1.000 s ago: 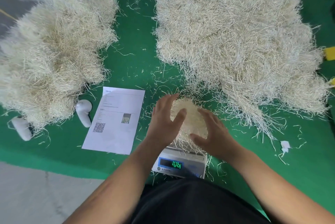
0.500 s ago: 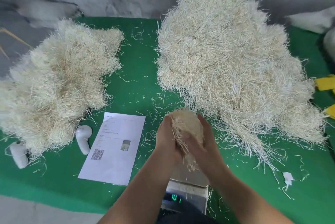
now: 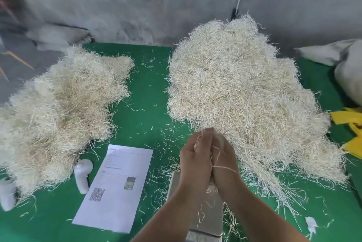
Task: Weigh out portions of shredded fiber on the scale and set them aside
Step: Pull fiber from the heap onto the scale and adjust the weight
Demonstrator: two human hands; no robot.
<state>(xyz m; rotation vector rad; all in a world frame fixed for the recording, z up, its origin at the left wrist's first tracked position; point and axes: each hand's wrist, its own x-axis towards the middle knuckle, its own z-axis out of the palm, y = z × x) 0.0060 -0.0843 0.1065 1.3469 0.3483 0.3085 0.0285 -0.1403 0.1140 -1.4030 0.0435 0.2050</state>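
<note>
My left hand (image 3: 195, 160) and my right hand (image 3: 225, 160) are pressed together above the scale, squeezing a small portion of shredded fiber (image 3: 198, 142) between them; only a few strands stick out at the top and between the palms. The steel scale pan (image 3: 210, 216) lies under my wrists near the table's front edge, bare except for loose strands. Its display is hidden. A large heap of fiber (image 3: 241, 97) spreads behind and right of my hands. A second heap (image 3: 60, 108) covers the table's left side.
A printed sheet with a QR code (image 3: 117, 185) lies left of the scale on the green table cover (image 3: 145, 93). Two white controllers (image 3: 83, 175) (image 3: 6, 192) sit at the left heap's front edge. Yellow pieces (image 3: 350, 130) and a grey sack (image 3: 348, 73) are at the right.
Both hands lifted the fiber portion off the scale pan and closed it between them. The view tilted up, so the scale display dropped out of sight.
</note>
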